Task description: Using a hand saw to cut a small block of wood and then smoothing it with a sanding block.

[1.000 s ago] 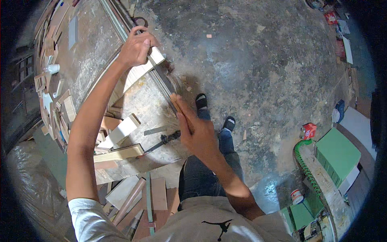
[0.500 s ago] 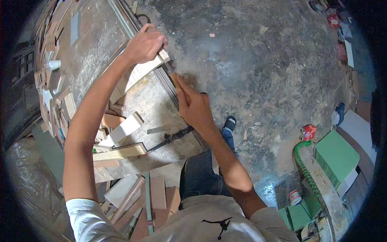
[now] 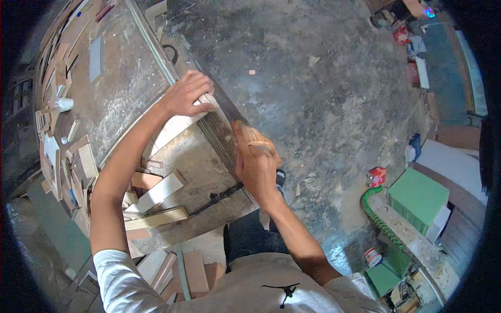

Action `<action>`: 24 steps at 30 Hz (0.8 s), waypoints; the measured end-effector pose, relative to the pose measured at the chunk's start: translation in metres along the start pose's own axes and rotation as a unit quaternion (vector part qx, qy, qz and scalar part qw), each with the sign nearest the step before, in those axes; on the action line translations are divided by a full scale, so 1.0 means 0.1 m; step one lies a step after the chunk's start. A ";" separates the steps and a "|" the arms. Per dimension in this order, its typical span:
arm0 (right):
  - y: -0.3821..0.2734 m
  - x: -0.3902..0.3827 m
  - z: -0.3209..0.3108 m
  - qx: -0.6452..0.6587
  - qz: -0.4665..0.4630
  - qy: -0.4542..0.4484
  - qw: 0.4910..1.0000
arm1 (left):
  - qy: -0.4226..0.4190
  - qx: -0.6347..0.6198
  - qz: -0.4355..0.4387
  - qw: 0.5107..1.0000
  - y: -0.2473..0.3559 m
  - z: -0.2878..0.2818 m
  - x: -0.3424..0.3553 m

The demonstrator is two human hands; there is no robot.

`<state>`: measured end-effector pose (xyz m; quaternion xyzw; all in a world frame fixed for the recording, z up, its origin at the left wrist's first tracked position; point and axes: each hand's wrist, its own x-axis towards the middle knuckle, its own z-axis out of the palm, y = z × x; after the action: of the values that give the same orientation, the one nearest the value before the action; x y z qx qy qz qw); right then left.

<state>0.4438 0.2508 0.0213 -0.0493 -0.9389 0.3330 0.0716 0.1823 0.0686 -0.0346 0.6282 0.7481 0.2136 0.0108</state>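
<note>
My right hand [image 3: 257,172] is closed round the orange-brown wooden handle of a handsaw [image 3: 259,141]. Its dark blade points away to the upper left, past the end of a pale wooden board [image 3: 175,130]. The board lies on the worn workbench [image 3: 122,99], its end at the bench's right edge. My left hand [image 3: 190,94] grips this board near that end, fingers bent over it and thumb pointing toward the saw. Parts of the board and the blade are hidden by my left hand and forearm.
Several wood offcuts [image 3: 156,194] lie at the bench's near left, with a white cup [image 3: 64,105] farther off. Boards [image 3: 195,271] lean below the near edge. At right on the concrete floor [image 3: 323,115] are a red box [image 3: 376,177], a green hose [image 3: 371,211] and green boxes [image 3: 417,198].
The view has shifted, so the bench sits lower. The saw handle is farther from the board's end, and the handle and blade show more of their side. My left hand stays on the board.
</note>
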 end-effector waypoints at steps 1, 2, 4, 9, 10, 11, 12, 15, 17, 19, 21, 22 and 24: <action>-0.04 0.06 -0.13 -0.022 0.023 -0.037 0.999 | 0.021 0.005 0.002 1.000 -0.02 0.03 0.00; -0.01 0.11 -0.16 -0.048 -0.022 0.013 0.999 | 0.047 0.011 0.020 0.999 0.00 0.04 0.04; 0.01 0.16 -0.16 -0.040 -0.037 0.025 0.998 | 0.003 -0.011 0.014 1.000 0.03 0.02 0.04; -0.13 0.11 -0.21 0.062 0.098 -0.061 0.991 | 0.020 -0.036 0.029 0.999 0.04 0.02 0.09; -0.13 0.11 -0.19 0.063 0.093 -0.063 0.992 | 0.021 -0.032 0.025 0.999 0.04 0.04 0.11; -0.13 0.13 -0.18 0.079 0.110 -0.058 0.989 | 0.038 -0.035 0.036 0.998 0.04 0.06 0.14; -0.11 0.14 -0.18 0.096 0.127 -0.054 0.986 | 0.056 -0.037 0.047 0.997 0.03 0.07 0.15; 0.11 0.16 -0.27 0.084 0.127 -0.072 0.986 | 0.007 -0.041 0.009 0.999 0.04 0.08 0.14; 0.32 0.20 -0.46 0.074 0.146 -0.113 0.980 | -0.021 -0.051 -0.015 0.998 0.03 0.10 0.13; 0.66 0.18 -0.61 0.066 0.118 -0.074 0.988 | -0.047 -0.059 -0.045 0.996 0.02 0.12 0.14; 1.01 0.18 -0.83 0.074 0.095 -0.083 0.989 | -0.004 -0.050 -0.033 0.998 0.02 0.13 0.21; 1.19 0.25 -0.96 0.077 0.082 -0.079 0.990 | 0.014 -0.059 -0.055 0.997 0.05 0.10 0.32; 1.30 0.45 -1.26 0.065 0.079 -0.147 0.984 | 0.075 0.005 -0.116 0.990 0.10 0.32 0.15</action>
<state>0.4264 0.4352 0.0406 -0.0695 -0.9088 0.4012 -0.0908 0.1976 0.0937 -0.0569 0.5191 0.8159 0.2536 -0.0238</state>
